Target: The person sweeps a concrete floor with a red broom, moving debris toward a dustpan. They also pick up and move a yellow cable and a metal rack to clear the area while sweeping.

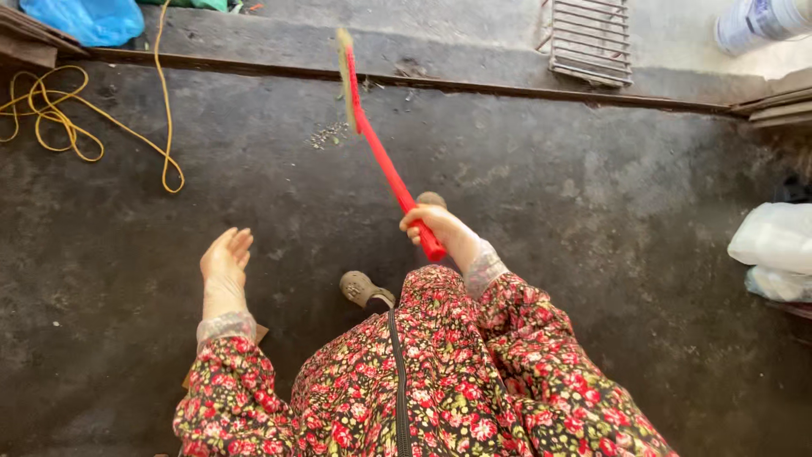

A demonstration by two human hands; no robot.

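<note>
My right hand [438, 227] grips the lower end of a red-handled broom [385, 156]. The handle runs up and left to the bristle head [344, 72], which rests near a small pile of debris [328, 134] on the dark concrete floor. My left hand [225, 264] hangs free at the left, fingers together and slightly curled, holding nothing. Both arms wear floral sleeves. One shoe [362, 288] shows just below the broom's end.
A yellow cord [51, 114] lies coiled at the far left. A raised concrete step [474, 51] runs across the top, with a metal grate [592, 38], a blue bag [85, 19] and a white bucket [761, 21]. White bags [774, 245] sit at the right edge.
</note>
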